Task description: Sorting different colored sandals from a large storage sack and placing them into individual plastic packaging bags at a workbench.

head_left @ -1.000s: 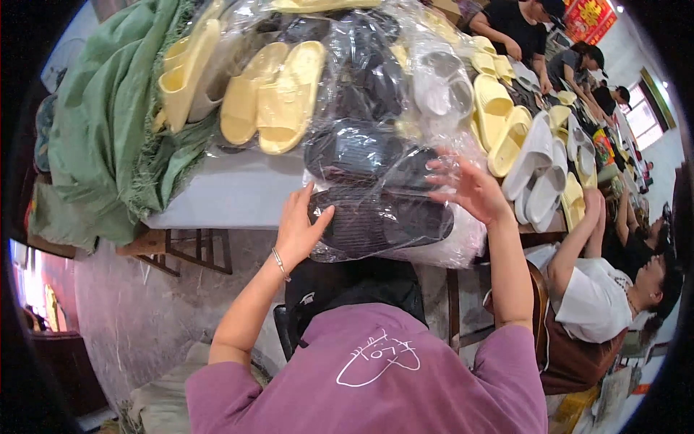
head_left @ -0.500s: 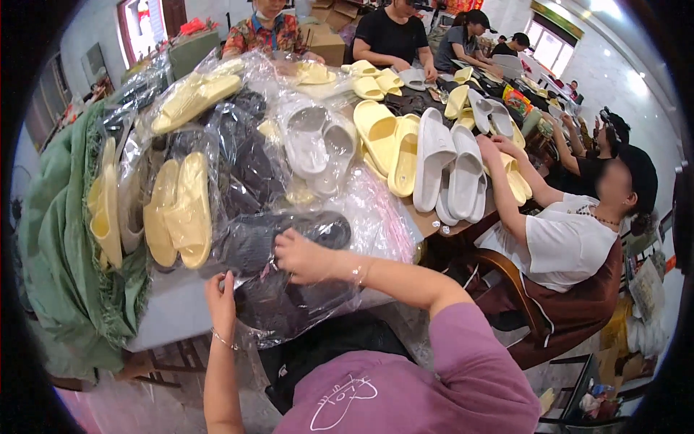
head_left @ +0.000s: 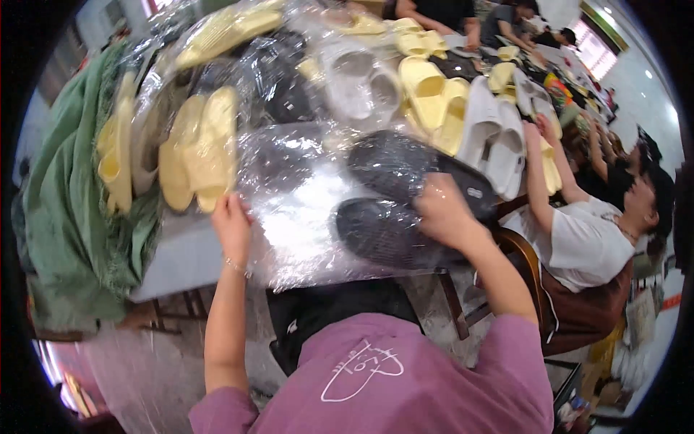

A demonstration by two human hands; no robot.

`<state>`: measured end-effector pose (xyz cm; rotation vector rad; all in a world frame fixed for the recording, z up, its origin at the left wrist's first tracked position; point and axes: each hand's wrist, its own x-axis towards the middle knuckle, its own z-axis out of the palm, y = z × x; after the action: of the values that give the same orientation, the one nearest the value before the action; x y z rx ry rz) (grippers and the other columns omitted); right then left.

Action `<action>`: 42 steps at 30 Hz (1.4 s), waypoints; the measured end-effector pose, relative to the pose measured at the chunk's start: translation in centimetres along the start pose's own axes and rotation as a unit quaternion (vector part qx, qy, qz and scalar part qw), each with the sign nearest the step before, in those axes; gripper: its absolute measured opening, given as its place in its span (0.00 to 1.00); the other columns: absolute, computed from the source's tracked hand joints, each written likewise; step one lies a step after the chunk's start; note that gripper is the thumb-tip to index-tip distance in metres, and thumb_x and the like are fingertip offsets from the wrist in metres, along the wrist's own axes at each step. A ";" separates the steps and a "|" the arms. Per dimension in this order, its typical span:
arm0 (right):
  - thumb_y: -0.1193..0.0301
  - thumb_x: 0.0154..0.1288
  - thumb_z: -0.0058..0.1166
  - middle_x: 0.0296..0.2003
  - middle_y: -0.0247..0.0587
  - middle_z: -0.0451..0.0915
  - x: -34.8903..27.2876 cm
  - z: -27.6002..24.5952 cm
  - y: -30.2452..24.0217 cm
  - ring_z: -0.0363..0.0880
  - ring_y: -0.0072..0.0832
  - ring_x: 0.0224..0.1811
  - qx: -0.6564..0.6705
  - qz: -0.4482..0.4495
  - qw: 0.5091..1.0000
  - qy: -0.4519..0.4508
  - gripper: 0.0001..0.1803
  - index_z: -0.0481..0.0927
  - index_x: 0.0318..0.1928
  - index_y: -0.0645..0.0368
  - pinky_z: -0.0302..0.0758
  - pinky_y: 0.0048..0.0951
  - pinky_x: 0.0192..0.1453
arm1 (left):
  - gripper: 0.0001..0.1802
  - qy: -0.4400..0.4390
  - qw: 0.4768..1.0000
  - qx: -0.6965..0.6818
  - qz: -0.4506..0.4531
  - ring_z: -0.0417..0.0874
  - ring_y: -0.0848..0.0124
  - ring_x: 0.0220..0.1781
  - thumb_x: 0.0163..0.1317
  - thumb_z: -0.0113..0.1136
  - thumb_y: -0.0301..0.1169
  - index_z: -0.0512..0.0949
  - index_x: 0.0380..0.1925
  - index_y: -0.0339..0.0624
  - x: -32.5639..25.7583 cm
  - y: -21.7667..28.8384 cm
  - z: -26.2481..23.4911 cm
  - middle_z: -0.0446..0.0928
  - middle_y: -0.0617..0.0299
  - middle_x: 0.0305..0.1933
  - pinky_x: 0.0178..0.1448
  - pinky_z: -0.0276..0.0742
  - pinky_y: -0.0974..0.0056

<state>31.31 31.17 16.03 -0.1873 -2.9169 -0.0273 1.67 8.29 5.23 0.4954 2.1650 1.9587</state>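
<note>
A pair of black slippers [head_left: 394, 170] lies on its side by the table's front edge, soles and straps partly smeared by motion. My right hand [head_left: 447, 210] is closed on them near the straps; its fingertips are hidden. To the left of the slippers a clear plastic bag [head_left: 296, 224] stretches out flat and shiny. My left hand [head_left: 233, 220] pinches the bag's left edge between thumb and fingers. Whether the slippers lie wholly inside the bag I cannot tell. Just beyond my left hand rests a bagged pair of yellow slippers [head_left: 199, 152].
More bagged slippers, yellow and grey [head_left: 354, 83], are heaped at the back. Unbagged yellow slippers [head_left: 434, 101] and white-grey slippers [head_left: 491, 134] stand to the right. A green cloth [head_left: 72, 210] drapes the left side. A person in a white top [head_left: 578, 239] sits close on the right.
My right hand has moved right with the black slippers. My left hand has risen slightly, and the bag now spreads wide between both hands. The whole view has shifted.
</note>
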 end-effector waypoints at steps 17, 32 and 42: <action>0.81 0.43 0.55 0.49 0.61 0.71 3.0 3.0 -5.3 0.66 0.54 0.53 0.182 0.096 0.967 0.148 0.18 0.72 0.40 0.70 0.65 0.44 0.57 | 0.11 0.066 0.976 0.170 0.122 0.81 0.53 0.28 0.67 0.49 0.34 0.74 0.36 0.38 -1.0 1.8 4.2 0.78 0.49 0.24 0.33 0.73 0.54; 0.77 0.38 0.62 0.48 0.54 0.70 3.8 12.7 -0.5 0.66 0.50 0.51 0.063 0.152 0.975 0.149 0.22 0.75 0.39 0.70 0.62 0.44 0.57 | 0.25 -0.076 0.820 0.363 0.437 0.68 0.52 0.61 0.55 0.54 0.22 0.68 0.56 0.37 -3.9 3.6 5.1 0.70 0.51 0.57 0.69 0.57 0.50; 0.78 0.39 0.57 0.47 0.55 0.71 2.7 13.2 -0.3 0.66 0.50 0.52 0.129 0.178 0.963 0.154 0.21 0.74 0.40 0.70 0.62 0.44 0.57 | 0.15 -0.230 0.829 0.280 0.426 0.70 0.49 0.59 0.54 0.51 0.15 0.66 0.43 0.35 3.6 2.1 -0.2 0.66 0.43 0.62 0.62 0.67 0.58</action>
<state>25.84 31.59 3.70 -0.5994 -2.5053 0.3482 -1.49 9.58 7.62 2.0792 2.3136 1.1372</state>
